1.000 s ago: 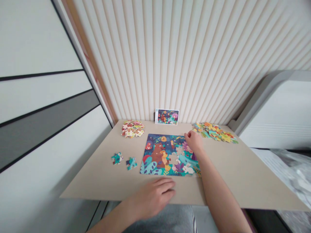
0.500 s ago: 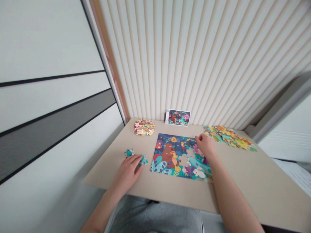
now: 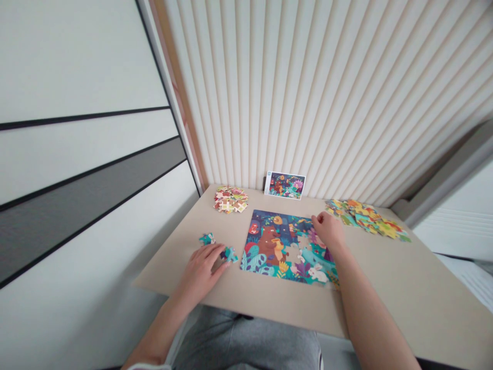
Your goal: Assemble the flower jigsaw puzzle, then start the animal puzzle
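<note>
A mostly assembled jigsaw puzzle (image 3: 265, 241) with a bear and a white rabbit lies on the table, with gaps showing bare surface near its middle. My right hand (image 3: 328, 230) is over its upper right part, fingers curled in; whatever they hold, if anything, is hidden. Left of the puzzle, my left hand (image 3: 204, 267) rests low with thumb and fingers apart. Its fingertips are at a few loose teal puzzle pieces (image 3: 231, 255). Just beyond the fingers lies another teal piece (image 3: 207, 238) with a bit of white on it.
A picture card (image 3: 285, 185) of the puzzle stands against the ribbed wall panel (image 3: 269, 92). At the back left is a pile of pink and brown pieces (image 3: 231, 199). Yellow, orange and green pieces (image 3: 365, 218) are heaped at the back right. The table's front edge is near my lap.
My left thumb and fingers have parted a little, showing more of the loose teal pieces. My right hand stays over the puzzle's upper right, still curled. The view has shifted slightly.
</note>
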A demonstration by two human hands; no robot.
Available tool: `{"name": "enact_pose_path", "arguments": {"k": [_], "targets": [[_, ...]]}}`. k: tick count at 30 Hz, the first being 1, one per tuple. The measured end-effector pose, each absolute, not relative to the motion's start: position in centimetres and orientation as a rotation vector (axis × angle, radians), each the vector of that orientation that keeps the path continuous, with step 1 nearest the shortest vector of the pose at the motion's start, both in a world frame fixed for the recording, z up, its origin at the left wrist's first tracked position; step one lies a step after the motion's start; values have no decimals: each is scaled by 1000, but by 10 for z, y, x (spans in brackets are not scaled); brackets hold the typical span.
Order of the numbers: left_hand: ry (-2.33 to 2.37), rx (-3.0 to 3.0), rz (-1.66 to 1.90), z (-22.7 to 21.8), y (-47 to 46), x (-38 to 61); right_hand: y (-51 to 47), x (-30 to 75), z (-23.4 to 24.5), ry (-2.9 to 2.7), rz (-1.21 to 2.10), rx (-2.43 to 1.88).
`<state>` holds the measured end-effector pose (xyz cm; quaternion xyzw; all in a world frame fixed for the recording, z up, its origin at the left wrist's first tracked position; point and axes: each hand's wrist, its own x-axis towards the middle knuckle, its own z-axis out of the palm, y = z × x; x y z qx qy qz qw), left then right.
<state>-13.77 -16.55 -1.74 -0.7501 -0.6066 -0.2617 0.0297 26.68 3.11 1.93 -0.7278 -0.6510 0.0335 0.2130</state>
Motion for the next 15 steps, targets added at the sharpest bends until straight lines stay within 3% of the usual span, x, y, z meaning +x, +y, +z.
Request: {"name": "enact_pose_path", "arguments": {"k": [15], "targets": [[-2203, -2320, -729, -6, -130, -198, 28, 264, 22, -1785, 100, -2032]]}}
